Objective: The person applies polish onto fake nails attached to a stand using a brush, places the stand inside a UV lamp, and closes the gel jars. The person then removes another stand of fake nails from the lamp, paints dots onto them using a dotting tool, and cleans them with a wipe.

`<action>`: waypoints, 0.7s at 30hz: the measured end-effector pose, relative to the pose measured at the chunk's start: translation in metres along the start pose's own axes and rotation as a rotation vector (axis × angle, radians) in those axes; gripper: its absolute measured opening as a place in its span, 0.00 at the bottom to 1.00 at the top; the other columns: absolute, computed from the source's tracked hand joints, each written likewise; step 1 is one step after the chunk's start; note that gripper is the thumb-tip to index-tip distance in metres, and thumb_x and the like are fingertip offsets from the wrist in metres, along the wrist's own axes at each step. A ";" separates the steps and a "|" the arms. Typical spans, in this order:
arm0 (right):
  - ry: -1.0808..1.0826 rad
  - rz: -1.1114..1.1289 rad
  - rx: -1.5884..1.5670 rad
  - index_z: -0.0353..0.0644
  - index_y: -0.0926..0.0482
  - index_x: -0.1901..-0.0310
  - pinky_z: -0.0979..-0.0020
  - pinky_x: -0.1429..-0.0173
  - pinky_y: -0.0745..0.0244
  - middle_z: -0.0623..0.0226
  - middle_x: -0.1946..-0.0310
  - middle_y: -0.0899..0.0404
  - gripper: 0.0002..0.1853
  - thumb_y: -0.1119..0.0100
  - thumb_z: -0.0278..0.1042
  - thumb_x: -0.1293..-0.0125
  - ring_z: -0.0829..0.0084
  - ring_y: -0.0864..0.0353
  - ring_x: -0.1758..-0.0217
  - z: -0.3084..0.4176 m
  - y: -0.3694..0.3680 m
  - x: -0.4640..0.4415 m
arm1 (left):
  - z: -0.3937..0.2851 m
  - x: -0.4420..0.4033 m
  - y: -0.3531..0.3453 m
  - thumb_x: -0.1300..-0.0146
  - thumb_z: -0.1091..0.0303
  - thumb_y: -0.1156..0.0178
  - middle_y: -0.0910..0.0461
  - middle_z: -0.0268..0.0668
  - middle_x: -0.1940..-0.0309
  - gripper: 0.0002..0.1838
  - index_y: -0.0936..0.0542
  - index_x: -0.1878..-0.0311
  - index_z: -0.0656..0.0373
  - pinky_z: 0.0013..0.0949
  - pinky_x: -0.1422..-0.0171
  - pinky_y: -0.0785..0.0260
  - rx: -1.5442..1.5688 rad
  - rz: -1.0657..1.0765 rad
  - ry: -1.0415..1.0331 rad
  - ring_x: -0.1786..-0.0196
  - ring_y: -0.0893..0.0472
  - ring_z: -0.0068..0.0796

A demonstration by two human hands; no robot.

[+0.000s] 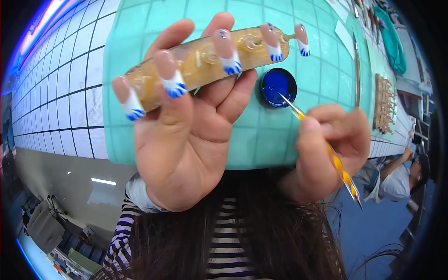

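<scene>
My left hand (186,135) is closed around a flat wooden stick (198,58), palm up, the thumb along its near edge. Several false nails sit along the stick, among them a nail (227,51) near the middle. They are pinkish with white tips and blue strokes, and one nail (302,39) stands off the far right end. In my right hand (329,144) is a dotting tool (337,165) with a yellow twisted handle and pointed metal ends, held like a pen. Its upper tip is over the small pot of blue paint (278,87); I cannot tell whether it touches the paint.
A green translucent mat (140,28) covers part of the white tiled table (60,84). At the right lie a thin metal rod (357,74), a brown row of small pieces (385,105) and a green cloth (391,42). Another person (396,182) sits at the far right.
</scene>
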State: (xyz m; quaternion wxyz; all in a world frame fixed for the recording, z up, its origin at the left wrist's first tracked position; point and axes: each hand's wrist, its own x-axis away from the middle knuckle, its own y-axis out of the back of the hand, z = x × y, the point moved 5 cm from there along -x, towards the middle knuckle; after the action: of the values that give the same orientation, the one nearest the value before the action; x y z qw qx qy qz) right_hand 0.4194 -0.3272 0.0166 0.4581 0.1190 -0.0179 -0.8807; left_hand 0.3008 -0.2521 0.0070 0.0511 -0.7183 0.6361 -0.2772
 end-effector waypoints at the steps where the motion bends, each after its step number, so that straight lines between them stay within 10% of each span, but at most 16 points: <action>1: 0.005 0.004 -0.001 0.39 0.39 0.73 0.81 0.76 0.41 0.60 0.77 0.29 0.11 0.46 0.17 0.51 0.82 0.38 0.82 0.000 0.001 0.003 | 0.010 -0.011 0.012 0.33 0.61 0.58 0.53 0.57 0.35 0.24 0.46 0.38 0.62 0.51 0.32 0.49 0.242 0.312 0.017 0.34 0.45 0.54; 2: 0.110 0.012 -0.127 0.40 0.39 0.71 0.79 0.77 0.39 0.60 0.78 0.31 0.11 0.47 0.18 0.50 0.80 0.38 0.84 0.004 0.001 0.006 | 0.010 -0.012 0.014 0.33 0.63 0.56 0.51 0.57 0.36 0.23 0.45 0.39 0.62 0.49 0.33 0.45 0.481 0.624 0.033 0.35 0.43 0.53; 7: 0.446 0.133 -0.472 0.43 0.39 0.65 0.66 0.63 0.24 0.65 0.74 0.33 0.08 0.49 0.27 0.41 0.71 0.25 0.76 0.018 -0.025 0.016 | 0.010 -0.010 0.009 0.37 0.67 0.49 0.46 0.58 0.39 0.23 0.42 0.41 0.61 0.45 0.38 0.35 0.351 0.658 0.071 0.38 0.37 0.50; 12: 0.329 0.249 -0.456 0.47 0.39 0.62 0.50 0.40 0.36 0.66 0.72 0.33 0.07 0.51 0.29 0.38 0.70 0.23 0.72 0.012 -0.034 0.015 | 0.021 -0.009 0.008 0.39 0.68 0.45 0.37 0.52 0.43 0.21 0.37 0.46 0.67 0.33 0.48 0.29 0.471 0.698 0.054 0.55 0.25 0.33; 21: 0.358 0.210 -0.395 0.47 0.40 0.62 0.63 0.59 0.27 0.63 0.70 0.32 0.08 0.54 0.25 0.39 0.70 0.23 0.71 0.009 -0.039 0.016 | 0.018 -0.011 0.010 0.40 0.65 0.43 0.44 0.56 0.39 0.20 0.36 0.47 0.53 0.44 0.40 0.37 0.353 0.807 0.025 0.42 0.33 0.48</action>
State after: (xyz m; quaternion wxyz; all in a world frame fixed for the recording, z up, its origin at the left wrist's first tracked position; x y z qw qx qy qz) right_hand 0.3774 -0.3184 0.0171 0.5569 0.1785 0.2227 -0.7800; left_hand 0.2997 -0.2483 -0.0166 0.2696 -0.3890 0.8092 -0.3481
